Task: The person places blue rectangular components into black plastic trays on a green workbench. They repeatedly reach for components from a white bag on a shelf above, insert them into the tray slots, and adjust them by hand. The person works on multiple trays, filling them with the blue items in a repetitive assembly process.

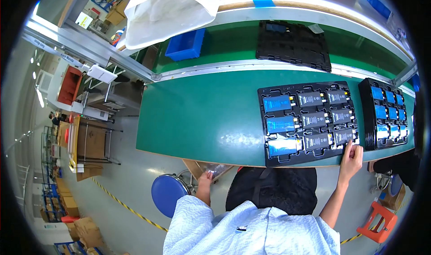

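Flat battery cells, probably light, stiff in body, smooth and a bit slippery on the wrapped faces; likely fragile, so don't bend or dent, and the tab end looks the weak spot. Best hold: long side edges, off the tabs. Cell at the right hand [353,158], the front-right cell [343,137], sits in its pocket in the near tray [274,92], on the green table [193,111]. Right fingers bunched nearly together at that cell's tab end; can't tell if gripping or only touching. Left hand [205,178] is below the table edge, fingers curled at some clear plastic [217,169] by an open carton [194,167]; grip on it can't be told. Counts: near tray nine cells, three blue-faced [277,103] in the left column, six dark-faced [310,98] in the other two; tray stack [370,131] just beside, nine blue-faced on top, layers uncountable; one black tray [292,46] behind; one blue bin [185,45].
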